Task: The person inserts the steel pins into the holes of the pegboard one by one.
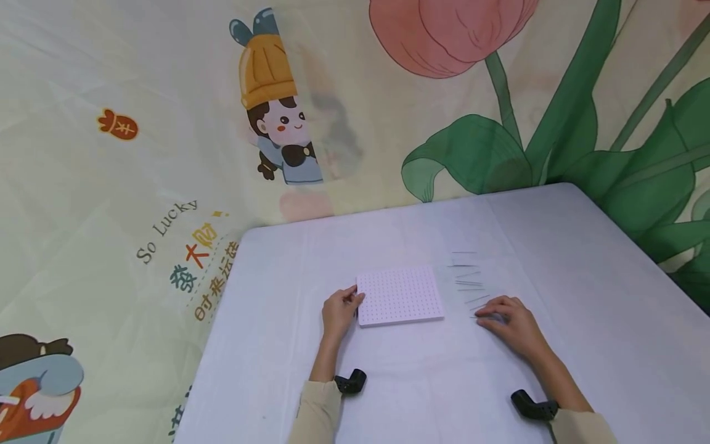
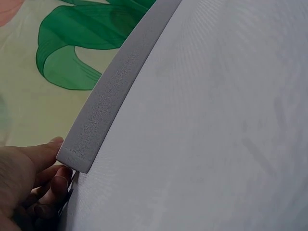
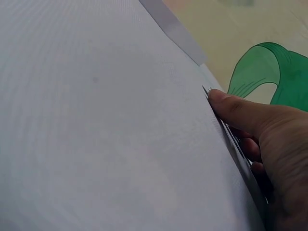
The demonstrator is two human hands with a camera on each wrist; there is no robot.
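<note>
A pale pink, flat pegboard (image 1: 398,297) with rows of small holes lies on the white table. My left hand (image 1: 339,311) holds it by its left edge; in the left wrist view the thumb rests at the upper edge of the board's side (image 2: 103,98) and the curled fingers sit below. To the right of the board lie several thin needles (image 1: 469,283) in a loose column. At the near end of that column, my right hand (image 1: 513,322) pinches a thin needle (image 3: 206,91), its tip poking out past the thumb.
The white table (image 1: 421,382) reaches back to a printed cloth backdrop (image 1: 344,123) with flowers and cartoon figures. Black wrist cameras sit on the left wrist (image 1: 351,382) and the right wrist (image 1: 534,407).
</note>
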